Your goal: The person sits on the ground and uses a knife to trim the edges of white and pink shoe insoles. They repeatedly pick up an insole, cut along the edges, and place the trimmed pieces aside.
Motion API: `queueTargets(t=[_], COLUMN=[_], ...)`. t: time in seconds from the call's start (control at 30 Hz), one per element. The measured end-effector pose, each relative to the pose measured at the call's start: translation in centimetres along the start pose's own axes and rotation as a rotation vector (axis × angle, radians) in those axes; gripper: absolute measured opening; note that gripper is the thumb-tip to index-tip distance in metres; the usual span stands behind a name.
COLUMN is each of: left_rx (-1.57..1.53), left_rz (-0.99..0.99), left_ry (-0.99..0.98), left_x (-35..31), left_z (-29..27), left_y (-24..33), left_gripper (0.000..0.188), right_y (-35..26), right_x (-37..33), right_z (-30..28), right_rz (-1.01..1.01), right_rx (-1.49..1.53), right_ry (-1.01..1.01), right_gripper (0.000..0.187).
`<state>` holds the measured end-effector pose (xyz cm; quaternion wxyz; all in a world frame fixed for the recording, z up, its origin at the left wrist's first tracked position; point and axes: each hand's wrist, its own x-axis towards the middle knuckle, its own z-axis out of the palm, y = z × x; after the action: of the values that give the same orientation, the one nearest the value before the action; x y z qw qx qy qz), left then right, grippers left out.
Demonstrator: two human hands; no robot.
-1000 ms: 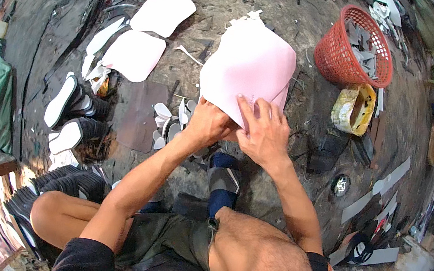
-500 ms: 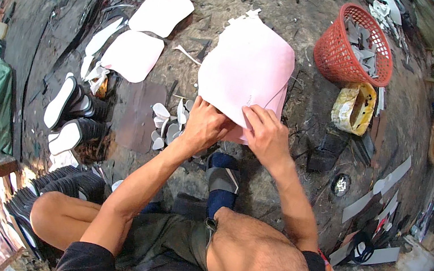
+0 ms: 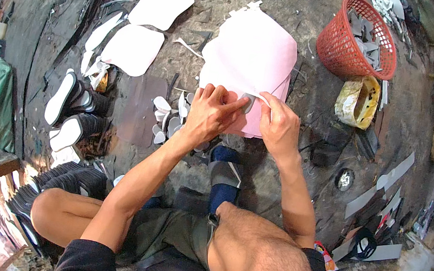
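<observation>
A stack of pale pink sheets (image 3: 251,49) with uneven edges lies on the floor before me. My right hand (image 3: 280,126) pinches the lifted near edge of the top sheet between thumb and fingers. My left hand (image 3: 212,113) is at the same near edge, fingers curled and one digit stretched toward the right hand. By that fingertip shows a small grey piece (image 3: 249,102), partly covered. What the curled left fingers hold, if anything, is hidden. Small light oval cutouts (image 3: 161,117) lie left of my left hand.
Two white sheets (image 3: 161,7) lie at the far left. Shoes with white insoles (image 3: 71,134) stand nearer. A red plastic basket (image 3: 337,52) of grey scraps and a yellowed cut container (image 3: 351,103) stand at right. Grey strips (image 3: 383,186) lie at lower right.
My left hand has shifted up onto the near edge, one digit now stretched rightward. My right hand has moved slightly right and nearer, lifting the sheet's edge; a grey piece now shows.
</observation>
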<state>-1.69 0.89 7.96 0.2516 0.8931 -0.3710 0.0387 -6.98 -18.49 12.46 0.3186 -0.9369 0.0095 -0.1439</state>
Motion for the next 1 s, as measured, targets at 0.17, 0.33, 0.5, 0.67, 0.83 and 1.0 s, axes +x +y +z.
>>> queueTargets(t=[0.17, 0.33, 0.5, 0.67, 0.83, 1.0], left_rx=[-0.016, -0.058, -0.050, -0.064, -0.051, -0.049], left_rz=[-0.003, 0.128, 0.014, 0.056, 0.095, -0.024], left_ry=[0.000, 0.128, -0.007, 0.065, 0.134, 0.227], left_x=[-0.3, -0.1, 0.0, -0.3, -0.5, -3.0], left_z=[0.2, 1.1, 0.4, 0.8, 1.1, 1.6], left_y=[-0.3, -1.5, -0.4, -1.0, -1.3, 1.8], left_gripper=[0.045, 0.046, 0.046, 0.038, 0.032, 0.032], right_y=[0.0, -0.3, 0.5, 0.0, -0.1, -0.2], right_x=[-0.3, -0.3, 0.5, -0.5, 0.1, 4.4], right_z=[0.1, 0.5, -0.4, 0.6, 0.8, -0.2], right_rz=[0.021, -0.094, 0.021, -0.062, -0.089, 0.285], right_rx=[0.002, 0.004, 0.074, 0.009, -0.054, -0.065], right_ry=[-0.065, -0.076, -0.085, -0.105, -0.162, -0.401], right_gripper=[0.023, 0.024, 0.026, 0.027, 0.017, 0.019])
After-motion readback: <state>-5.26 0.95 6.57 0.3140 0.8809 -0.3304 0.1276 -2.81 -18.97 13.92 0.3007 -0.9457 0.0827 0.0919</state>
